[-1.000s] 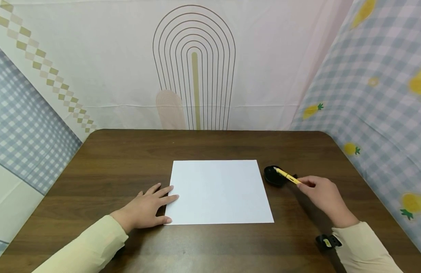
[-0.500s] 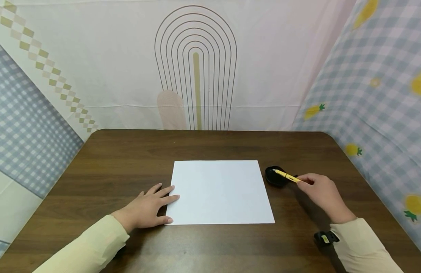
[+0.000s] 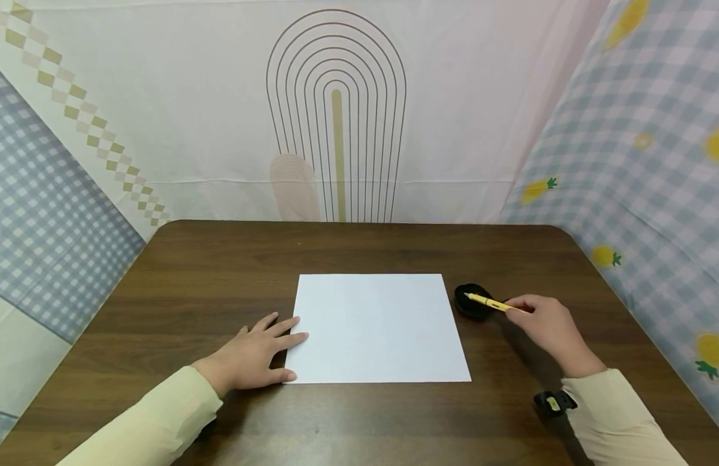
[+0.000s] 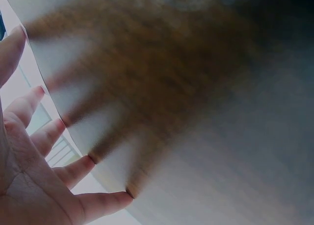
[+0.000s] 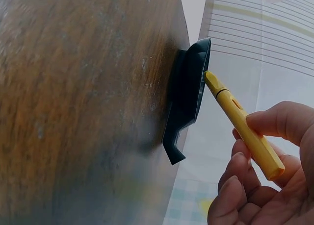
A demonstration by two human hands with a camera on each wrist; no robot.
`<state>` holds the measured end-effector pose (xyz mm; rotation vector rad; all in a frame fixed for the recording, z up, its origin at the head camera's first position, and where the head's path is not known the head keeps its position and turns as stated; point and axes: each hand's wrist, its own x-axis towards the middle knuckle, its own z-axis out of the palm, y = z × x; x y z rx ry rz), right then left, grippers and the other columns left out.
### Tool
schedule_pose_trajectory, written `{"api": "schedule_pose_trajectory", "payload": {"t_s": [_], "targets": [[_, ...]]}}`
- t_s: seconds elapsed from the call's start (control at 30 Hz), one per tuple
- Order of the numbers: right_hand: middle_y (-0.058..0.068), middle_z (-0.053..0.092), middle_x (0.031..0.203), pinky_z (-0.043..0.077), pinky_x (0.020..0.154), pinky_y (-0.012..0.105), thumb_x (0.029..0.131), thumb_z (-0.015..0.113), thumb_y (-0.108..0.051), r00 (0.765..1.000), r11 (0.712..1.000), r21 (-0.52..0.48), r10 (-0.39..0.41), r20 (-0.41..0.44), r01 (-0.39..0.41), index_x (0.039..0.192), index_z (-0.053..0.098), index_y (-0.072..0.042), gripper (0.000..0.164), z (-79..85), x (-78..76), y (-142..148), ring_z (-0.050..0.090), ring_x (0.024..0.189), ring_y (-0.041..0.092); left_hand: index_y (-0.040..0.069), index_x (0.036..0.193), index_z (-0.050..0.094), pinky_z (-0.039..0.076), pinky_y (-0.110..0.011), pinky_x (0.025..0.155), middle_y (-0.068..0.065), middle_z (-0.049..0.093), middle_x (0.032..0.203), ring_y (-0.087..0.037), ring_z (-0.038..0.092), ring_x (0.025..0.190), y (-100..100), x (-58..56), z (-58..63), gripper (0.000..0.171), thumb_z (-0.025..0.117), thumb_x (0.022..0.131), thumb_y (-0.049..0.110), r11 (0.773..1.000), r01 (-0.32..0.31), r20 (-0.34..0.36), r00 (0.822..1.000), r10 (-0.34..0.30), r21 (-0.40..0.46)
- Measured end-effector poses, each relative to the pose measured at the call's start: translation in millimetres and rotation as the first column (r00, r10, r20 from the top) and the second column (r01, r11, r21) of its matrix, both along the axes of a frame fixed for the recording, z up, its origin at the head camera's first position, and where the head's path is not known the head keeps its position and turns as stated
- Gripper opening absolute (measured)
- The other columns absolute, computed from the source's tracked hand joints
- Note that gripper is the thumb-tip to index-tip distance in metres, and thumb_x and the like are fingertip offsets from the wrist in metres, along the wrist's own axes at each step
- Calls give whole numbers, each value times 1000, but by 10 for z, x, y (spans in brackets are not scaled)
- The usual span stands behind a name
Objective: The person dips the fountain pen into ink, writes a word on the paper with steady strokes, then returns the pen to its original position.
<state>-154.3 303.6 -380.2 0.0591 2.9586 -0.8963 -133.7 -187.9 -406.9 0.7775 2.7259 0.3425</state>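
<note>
My right hand (image 3: 545, 327) pinches a slim yellow pen (image 5: 245, 129) between thumb and fingers, near the pen's rear end. The pen points left, its tip overlapping a small black dish (image 3: 474, 310) in the head view. In the right wrist view the pen's tip is right at the rim of that dish, which has a short bent handle (image 5: 171, 151). My left hand (image 3: 245, 359) is spread flat, its fingertips resting at the left edge of a blank white sheet of paper (image 3: 379, 330). In the left wrist view the straight fingers (image 4: 73, 171) touch down at their tips.
The brown wooden table (image 3: 359, 421) carries the sheet in its middle, with the dish just off the sheet's right edge. A white patterned cloth (image 3: 464, 110) hangs behind, and a checked cloth with yellow fruit prints (image 3: 644, 213) borders the right side.
The pen has tilted a little flatter, its tip shifting slightly down over the black dish. My left hand stays in place on the paper; the head view has shifted slightly.
</note>
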Motion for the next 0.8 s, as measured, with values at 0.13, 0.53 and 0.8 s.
{"api": "schedule_pose_trajectory", "payload": {"t_s": [0.13, 0.53, 0.8], "targets": [[16, 67, 99, 38, 59, 31, 94, 57, -24, 1000, 1000, 9, -4, 5, 4, 111, 69, 0, 32, -1, -22, 5, 48, 73, 20, 29, 145, 46, 27, -76, 94, -4, 32, 156, -44, 24, 141, 5, -7, 0, 66, 65, 87, 53, 1000, -1, 5, 1000, 1, -4], [19, 66, 105, 39, 61, 31, 95, 56, -26, 999, 999, -25, -41, 21, 41, 112, 68, 1, 34, 11, -47, -13, 49, 76, 22, 29, 145, 46, 27, -77, 94, -4, 32, 156, -44, 24, 141, 10, -17, -1, 66, 66, 87, 53, 1000, 0, 1, 1000, 0, -4], [19, 65, 101, 39, 62, 31, 93, 57, -24, 998, 997, -54, -64, -17, 63, 107, 67, 1, 30, -29, -72, -16, 50, 77, 24, 29, 145, 46, 27, -76, 94, -4, 31, 156, -43, 23, 141, 11, -12, -3, 67, 66, 86, 53, 1000, -5, 6, 1000, 5, -8]]}}
